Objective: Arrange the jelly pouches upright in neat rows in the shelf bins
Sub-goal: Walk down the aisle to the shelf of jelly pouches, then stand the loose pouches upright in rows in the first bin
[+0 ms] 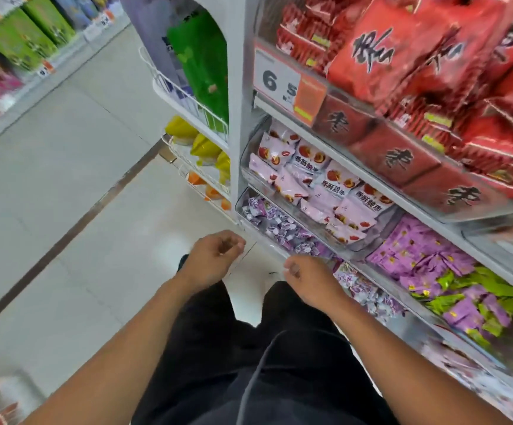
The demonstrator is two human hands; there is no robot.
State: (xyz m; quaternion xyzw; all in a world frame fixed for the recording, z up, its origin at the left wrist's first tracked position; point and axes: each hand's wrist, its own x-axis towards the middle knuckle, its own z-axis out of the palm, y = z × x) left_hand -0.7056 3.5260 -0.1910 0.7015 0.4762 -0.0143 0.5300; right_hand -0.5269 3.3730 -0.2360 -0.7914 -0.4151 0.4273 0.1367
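Note:
I stand in a shop aisle beside a white shelf unit on my right. Clear shelf bins hold small packets: pale pink pouches with red fruit, purple-and-white wrapped sweets, and purple and green packets. My left hand hangs in front of me over the floor, fingers curled, holding nothing. My right hand is loosely closed just in front of the lowest bin's edge, near the purple-and-white sweets, with nothing visible in it. No pouch is in either hand.
Red bags fill the upper shelf behind a price tag. Wire end baskets hold green and yellow bags. Another shelf lines the far left. Pale floor tiles stretch ahead. My dark trousers show below.

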